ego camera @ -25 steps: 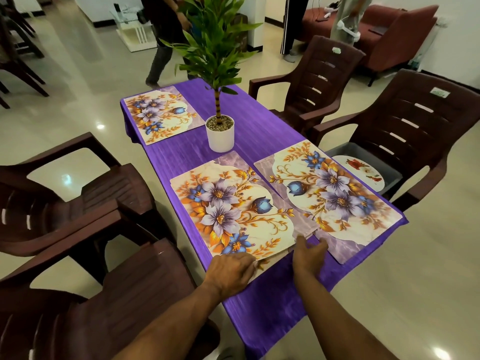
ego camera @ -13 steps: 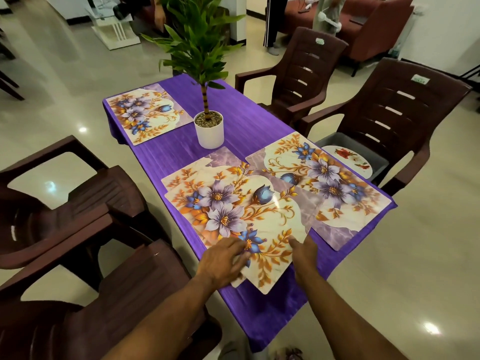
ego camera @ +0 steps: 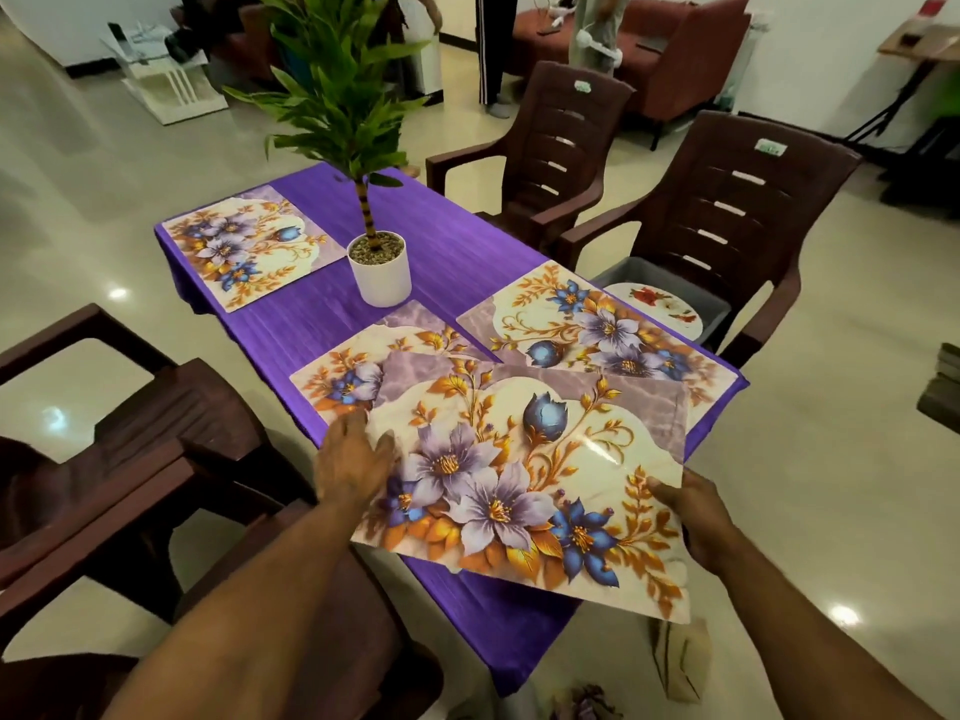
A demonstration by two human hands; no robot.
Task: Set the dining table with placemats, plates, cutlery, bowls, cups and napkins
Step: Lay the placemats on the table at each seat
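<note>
I hold a floral placemat (ego camera: 524,480) lifted above the near end of the purple-clothed table (ego camera: 457,241). My left hand (ego camera: 350,462) grips its left edge, thumb on top. My right hand (ego camera: 685,506) holds its right edge from beneath, thumb on the rim. Under it a second placemat (ego camera: 353,366) lies flat on the near left of the table. A third placemat (ego camera: 587,324) lies at the near right, and another placemat (ego camera: 244,246) at the far left corner.
A potted plant (ego camera: 379,267) in a white pot stands mid-table. Brown plastic chairs (ego camera: 727,215) flank both sides; the right one holds a grey bin with a flowered plate (ego camera: 654,309). People stand by a sofa (ego camera: 675,49) at the back. A paper bag (ego camera: 680,657) lies on the floor.
The top placemat has slid off the near-left stack and risen toward me. My hands shifted from pressing on its near edge to holding its left and right sides.
</note>
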